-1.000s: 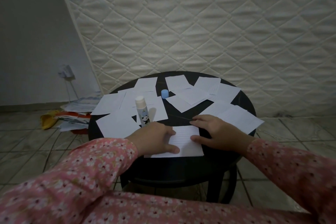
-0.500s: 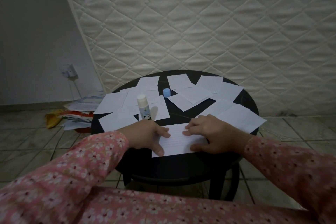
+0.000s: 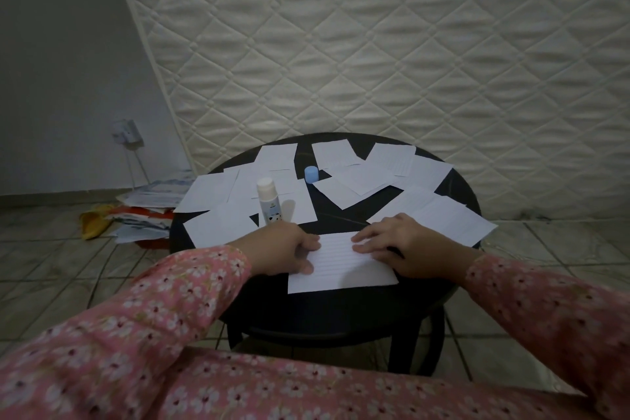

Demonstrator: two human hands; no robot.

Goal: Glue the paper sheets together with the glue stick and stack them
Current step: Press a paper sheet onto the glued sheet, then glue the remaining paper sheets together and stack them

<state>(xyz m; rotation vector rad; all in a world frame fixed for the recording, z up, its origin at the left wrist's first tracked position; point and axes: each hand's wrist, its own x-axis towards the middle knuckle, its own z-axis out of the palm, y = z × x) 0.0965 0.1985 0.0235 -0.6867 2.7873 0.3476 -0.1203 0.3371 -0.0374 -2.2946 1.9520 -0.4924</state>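
A lined paper sheet lies at the near edge of the round black table. My left hand rests on its left end, fingers curled, thumb on the paper. My right hand presses flat on its upper right part, fingers spread toward the left. An uncapped white glue stick stands upright just behind my left hand. Its blue cap sits further back in the middle. Several loose white sheets lie scattered over the rest of the tabletop.
A quilted mattress leans against the wall right behind the table. On the tiled floor to the left lies a pile of papers and coloured items, below a wall socket with a cable.
Both hands have slid along the lined sheet: the left hand drew back toward its left end and the right hand's fingers moved left over its top. The view rose slightly.
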